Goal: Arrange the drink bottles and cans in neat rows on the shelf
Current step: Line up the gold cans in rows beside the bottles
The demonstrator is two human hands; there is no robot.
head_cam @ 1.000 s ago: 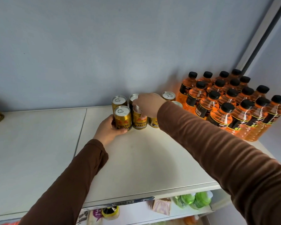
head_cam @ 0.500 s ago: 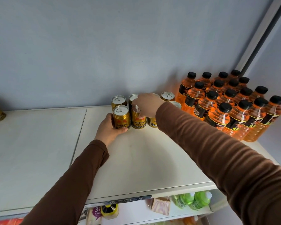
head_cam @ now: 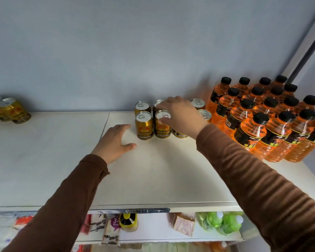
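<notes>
So the left hand (head_cam: 115, 140) has just let go of the front-left can (head_cam: 144, 125). A second ago it was wrapped around that can, now it's pulled back to the can's left and sits flat-ish over the shelf (head_cam: 153, 179), fingers straight and spread, holding nothing. I read that as: that can is placed, front row is squared up on that end.

Right hand (head_cam: 182, 115) hasn't left the cluster. It's draped over the top of the cans, fingertips (head_cam: 162, 120) on the lid of the second front can (head_cam: 162, 126), fingers bent down over it. Looks more like steadying or nudging than a real grasp, but I can't tell for sure since the palm hides the cans under it.

Out from there: more cans behind and just right of that hand, then the bottles (head_cam: 262, 120) in tidy rows further right, touching each other. Way off to the left of the free hand there are stray cans (head_cam: 13, 110) by the wall, well apart from the group. My guess is those get fetched next.
</notes>
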